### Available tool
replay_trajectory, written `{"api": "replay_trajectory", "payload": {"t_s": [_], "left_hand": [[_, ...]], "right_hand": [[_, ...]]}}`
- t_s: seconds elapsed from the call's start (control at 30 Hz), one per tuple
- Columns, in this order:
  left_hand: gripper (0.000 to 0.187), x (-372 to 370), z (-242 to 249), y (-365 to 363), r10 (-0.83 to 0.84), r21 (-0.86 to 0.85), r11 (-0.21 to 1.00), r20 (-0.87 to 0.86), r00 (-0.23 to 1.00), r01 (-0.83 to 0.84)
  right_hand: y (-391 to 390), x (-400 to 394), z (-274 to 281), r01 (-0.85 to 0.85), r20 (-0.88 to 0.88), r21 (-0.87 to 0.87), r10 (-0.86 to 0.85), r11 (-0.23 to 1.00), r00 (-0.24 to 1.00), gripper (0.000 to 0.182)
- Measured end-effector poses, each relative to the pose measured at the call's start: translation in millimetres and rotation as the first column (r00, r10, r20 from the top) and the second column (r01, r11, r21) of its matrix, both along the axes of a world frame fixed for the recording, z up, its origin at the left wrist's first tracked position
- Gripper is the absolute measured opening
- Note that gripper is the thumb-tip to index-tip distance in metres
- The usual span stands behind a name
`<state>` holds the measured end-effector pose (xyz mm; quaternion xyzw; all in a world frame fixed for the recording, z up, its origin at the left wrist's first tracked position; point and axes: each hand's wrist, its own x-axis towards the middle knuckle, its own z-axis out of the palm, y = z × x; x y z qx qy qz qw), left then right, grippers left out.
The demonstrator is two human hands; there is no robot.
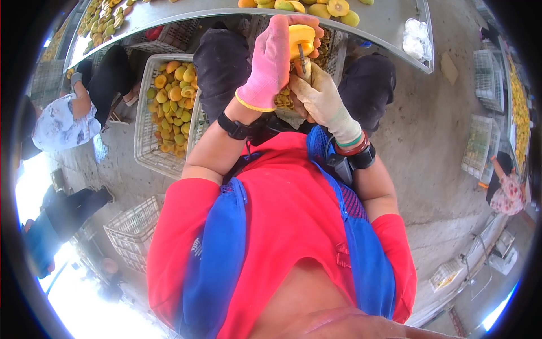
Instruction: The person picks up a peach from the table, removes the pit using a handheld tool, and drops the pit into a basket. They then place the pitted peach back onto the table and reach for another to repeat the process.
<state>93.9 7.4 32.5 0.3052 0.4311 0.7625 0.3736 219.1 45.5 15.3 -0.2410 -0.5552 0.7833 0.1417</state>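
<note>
My left hand (270, 65), in a pink glove with a yellow cuff, is raised before the table edge and wrapped round a yellow-orange fruit (302, 38). The fruit shows a cut, hollowed side. In a stained white glove, my right hand (323, 97) grips a small knife (305, 66) by its pale handle. Its dark, narrow blade points up against the fruit. Below both hands, between my knees, cut fruit pieces (284, 100) lie in a container partly hidden by my gloves.
A metal-edged table (378, 28) spans the front, bearing fruit and a white plastic bag (416, 39). Left of my knees stands a white crate (148, 152) of fruit (175, 107); another crate (135, 229) sits behind. People (66, 121) work on the left and right.
</note>
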Motion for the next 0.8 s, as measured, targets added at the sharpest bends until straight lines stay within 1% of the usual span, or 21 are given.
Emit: {"api": "replay_trajectory", "payload": {"t_s": [0.1, 0.2, 0.3, 0.33, 0.4, 0.5, 0.6, 0.7, 0.8], "left_hand": [[0.074, -1.5, 1.0, 0.7, -0.013, -0.004, 1.0, 0.002, 1.0, 0.013], [0.078, -1.5, 1.3, -0.3, -0.038, 0.0, 0.999, 0.027, 0.999, 0.038], [0.085, -5.6, -1.2, -0.9, -0.087, 0.002, 0.996, 0.026, 0.996, 0.087], [0.086, -5.3, -0.8, -1.0, -0.093, 0.001, 0.996, 0.036, 0.995, 0.093], [0.087, -5.0, 0.7, -0.4, -0.11, 0.003, 0.994, 0.058, 0.992, 0.11], [0.089, -5.0, 3.8, -0.1, -0.144, 0.014, 0.99, 0.09, 0.985, 0.143], [0.091, -6.3, 4.9, -1.1, -0.171, 0.035, 0.985, 0.102, 0.98, 0.168], [0.093, -8.4, 4.1, -0.1, -0.186, 0.052, 0.982, 0.103, 0.977, 0.182], [0.094, -8.0, 3.4, 1.7, -0.179, 0.068, 0.983, 0.113, 0.977, 0.172]], "right_hand": [[-0.6, 2.5, 13.6, -0.045, 0.002, -0.132, 0.046, 0.99, 0.999, 0.018], [-1.4, 2.6, 21.7, -0.076, 0.024, -0.1, 0.078, 0.992, 0.997, 0.018], [-3.1, 2.3, 19.4, -0.1, 0.013, -0.145, 0.103, 0.984, 0.995, 0.017], [-3.1, 2.9, 20.3, -0.115, -0.002, -0.231, 0.117, 0.966, 0.993, 0.014], [-0.2, 5.7, 23.1, -0.145, -0.034, -0.392, 0.144, 0.909, 0.989, 0.009], [3.7, 9.3, 21.8, -0.252, -0.125, -0.516, 0.218, 0.819, 0.968, 0.01], [8.7, 13.7, 18.0, -0.355, -0.263, -0.591, 0.243, 0.725, 0.934, 0.013], [11.3, 11.1, 8.7, -0.481, -0.423, -0.647, 0.246, 0.592, 0.872, 0.016], [10.8, 10.1, 9.6, -0.506, -0.462, -0.672, 0.228, 0.541, 0.857, 0.019]]}}
